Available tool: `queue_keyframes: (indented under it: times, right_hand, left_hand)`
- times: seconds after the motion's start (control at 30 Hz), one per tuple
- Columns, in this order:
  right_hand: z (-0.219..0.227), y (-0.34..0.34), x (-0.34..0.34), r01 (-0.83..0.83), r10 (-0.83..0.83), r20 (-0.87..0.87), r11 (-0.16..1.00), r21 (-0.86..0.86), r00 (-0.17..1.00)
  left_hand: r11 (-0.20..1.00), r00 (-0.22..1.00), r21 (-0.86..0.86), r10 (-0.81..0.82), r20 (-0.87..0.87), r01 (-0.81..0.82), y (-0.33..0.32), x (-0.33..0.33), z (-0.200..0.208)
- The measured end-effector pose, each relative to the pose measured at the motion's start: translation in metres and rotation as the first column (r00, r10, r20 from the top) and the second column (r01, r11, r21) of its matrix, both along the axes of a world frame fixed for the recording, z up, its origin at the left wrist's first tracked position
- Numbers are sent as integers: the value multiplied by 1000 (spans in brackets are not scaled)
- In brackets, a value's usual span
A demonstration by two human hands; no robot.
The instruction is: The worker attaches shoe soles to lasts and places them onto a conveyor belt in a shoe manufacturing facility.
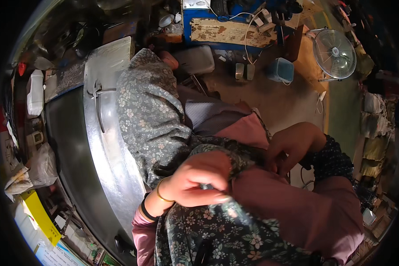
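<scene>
My left hand (201,177) is in front of my body, with thumb and fingers closed in a pinch. Dark floral cloth (213,226), which looks like an apron, comes up to its fingertips and is partly blurred there. Beside my waist, my right hand (292,144) has curled fingers pressed together at the edge of my pink top (288,199). Whatever those fingers hold is hidden. More floral cloth (148,111) drapes over my lap and leg, next to a striped grey fabric (213,115).
On my left, a shiny metal surface (106,146) carries a dark tool with curved handles (99,102). A white bottle (35,93) and a plastic bag (43,166) lie beyond it. A standing fan (334,53), a bluish bin (281,70) and a blue cabinet (188,33) are farther off.
</scene>
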State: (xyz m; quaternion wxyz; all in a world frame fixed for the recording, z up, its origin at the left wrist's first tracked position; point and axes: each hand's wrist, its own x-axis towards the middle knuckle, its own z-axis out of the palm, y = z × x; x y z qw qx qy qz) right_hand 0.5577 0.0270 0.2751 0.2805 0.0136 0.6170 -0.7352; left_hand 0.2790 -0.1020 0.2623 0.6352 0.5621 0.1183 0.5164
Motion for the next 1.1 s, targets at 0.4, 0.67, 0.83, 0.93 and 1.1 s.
queue_keyframes:
  times: [0.4,0.67,0.83,0.93,1.1]
  right_hand:
    - [-15,-7,-33,199,-141,216,940,-276,966]
    - [-19,26,-18,259,-370,-163,846,-465,915]
    - [-18,7,-38,193,-233,-292,968,-160,928]
    - [-28,1,-35,349,-273,-512,936,55,814]
    - [-30,-6,-32,329,-312,-456,943,-43,833]
  left_hand:
    - [933,833,329,295,-469,-145,15,7,24]
    - [939,763,297,319,-562,-173,15,3,5]
    - [931,832,238,356,-427,-276,22,15,-6]
    - [972,960,-43,219,-176,-230,19,21,-10]
    - [980,942,3,191,-275,-198,13,19,-19]
